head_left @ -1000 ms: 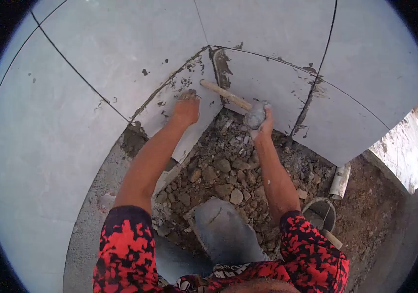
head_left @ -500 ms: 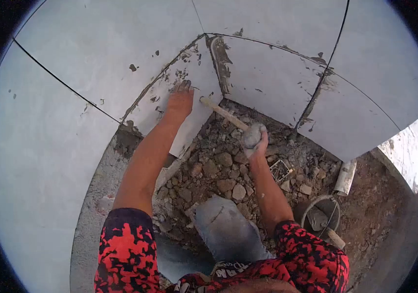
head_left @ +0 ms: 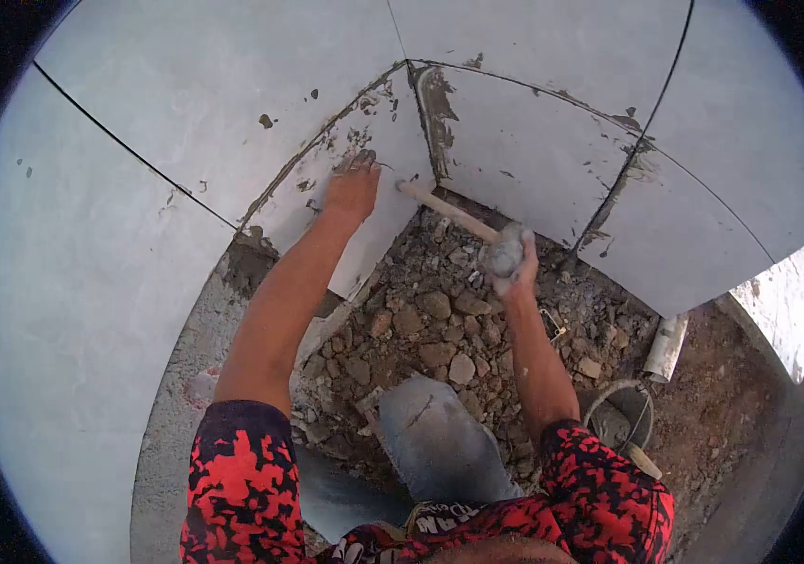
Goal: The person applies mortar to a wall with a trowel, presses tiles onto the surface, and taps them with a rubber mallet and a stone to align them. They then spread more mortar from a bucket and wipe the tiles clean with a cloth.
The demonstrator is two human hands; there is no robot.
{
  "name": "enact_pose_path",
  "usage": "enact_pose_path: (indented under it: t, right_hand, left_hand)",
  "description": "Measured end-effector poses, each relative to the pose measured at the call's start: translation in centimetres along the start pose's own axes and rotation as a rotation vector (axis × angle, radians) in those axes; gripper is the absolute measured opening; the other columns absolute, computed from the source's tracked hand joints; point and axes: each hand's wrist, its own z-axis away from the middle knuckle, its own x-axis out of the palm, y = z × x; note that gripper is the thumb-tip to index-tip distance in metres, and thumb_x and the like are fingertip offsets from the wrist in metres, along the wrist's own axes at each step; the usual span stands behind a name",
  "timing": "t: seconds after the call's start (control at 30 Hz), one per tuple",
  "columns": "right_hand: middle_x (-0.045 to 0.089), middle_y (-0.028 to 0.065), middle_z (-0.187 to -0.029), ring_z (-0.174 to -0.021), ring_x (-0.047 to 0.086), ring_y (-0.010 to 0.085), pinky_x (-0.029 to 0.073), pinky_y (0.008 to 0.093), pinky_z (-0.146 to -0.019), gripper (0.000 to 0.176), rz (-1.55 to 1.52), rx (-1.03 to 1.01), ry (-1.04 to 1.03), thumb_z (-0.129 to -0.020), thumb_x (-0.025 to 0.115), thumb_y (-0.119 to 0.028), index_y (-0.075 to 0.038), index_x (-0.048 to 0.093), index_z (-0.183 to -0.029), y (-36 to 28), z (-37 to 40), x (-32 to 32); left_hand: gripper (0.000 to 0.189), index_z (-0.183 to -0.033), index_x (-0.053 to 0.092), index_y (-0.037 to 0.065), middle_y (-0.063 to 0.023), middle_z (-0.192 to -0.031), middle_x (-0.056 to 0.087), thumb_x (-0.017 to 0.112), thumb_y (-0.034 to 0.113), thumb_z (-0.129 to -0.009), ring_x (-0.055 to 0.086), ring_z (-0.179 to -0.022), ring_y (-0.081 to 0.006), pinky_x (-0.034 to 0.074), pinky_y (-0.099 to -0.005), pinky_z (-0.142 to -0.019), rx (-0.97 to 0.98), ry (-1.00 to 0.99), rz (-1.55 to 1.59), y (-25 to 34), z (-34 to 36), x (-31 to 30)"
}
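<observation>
My left hand (head_left: 352,193) lies against the short wall tile (head_left: 369,240) left of the corner, fingers stretched out and nothing in them. The tile's face and upper edge carry grey mortar smears. My right hand (head_left: 519,271) is closed round the grey, mortar-coated head of a mallet (head_left: 451,212). Its pale wooden handle points up and left, with the free end close to the tile's right part. To the right of the corner stands another pale tile (head_left: 524,155), with mortar along its left edge.
Rubble and stones (head_left: 435,329) cover the ground below the tiles. A bucket (head_left: 648,409) holding mortar and a wooden-handled tool stands at lower right, near a white pipe (head_left: 667,348). My knee (head_left: 440,437) is bent over the rubble. Larger tiles (head_left: 261,66) rise above.
The mallet and my right hand have shifted slightly right. My left hand stays on the tile, and the whole view has moved a little.
</observation>
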Motion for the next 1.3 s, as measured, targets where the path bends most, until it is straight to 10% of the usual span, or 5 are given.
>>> enact_pose_path:
  t: [0.9,1.03,1.17,1.3]
  right_hand:
    - [0.054,0.0101,-0.109,-0.094,0.055,0.0248,0.047,0.0396,-0.077,0.040,0.059,0.082,0.184,-0.087,0.049,-0.033,-0.008,0.047,-0.118,3.8,6.0,-0.2]
    - [0.054,0.0093,-0.106,-0.093,0.055,0.0238,0.047,0.0376,-0.076,0.040,-0.156,-0.027,-0.114,-0.087,0.048,-0.034,-0.007,0.047,-0.116,2.5,4.6,0.3]
    - [0.059,0.0100,-0.098,-0.084,0.058,0.0278,0.049,0.0424,-0.070,0.044,0.182,-0.094,0.337,-0.085,0.044,-0.040,-0.006,0.051,-0.113,3.0,2.0,0.3]
    - [0.057,0.0104,-0.108,-0.093,0.056,0.0278,0.047,0.0415,-0.077,0.045,0.055,-0.055,-0.050,-0.086,0.043,-0.039,-0.006,0.050,-0.116,2.7,3.9,0.7]
  left_hand:
    - [0.037,-0.122,0.047,0.006,-0.0126,-0.127,0.046,0.039,0.015,-0.087,0.040,-0.121,-0.0286,0.037,-0.0397,-0.097,-0.011,0.170,0.052,0.2,1.1,-0.5]
    - [0.036,-0.122,0.047,0.008,-0.0120,-0.127,0.046,0.038,0.015,-0.088,0.038,-0.122,-0.0301,0.037,-0.0388,-0.096,-0.041,0.199,0.111,-0.3,0.5,-0.1]
    - [0.036,-0.122,0.047,0.007,-0.0093,-0.128,0.046,0.038,0.014,-0.088,0.034,-0.125,-0.0314,0.036,-0.0387,-0.098,-0.075,0.020,0.140,0.2,0.1,-0.1]
    - [0.036,-0.121,0.048,0.007,-0.0087,-0.128,0.046,0.038,0.013,-0.087,0.034,-0.125,-0.0307,0.032,-0.0386,-0.101,-0.131,0.191,0.222,-0.1,0.2,0.1]
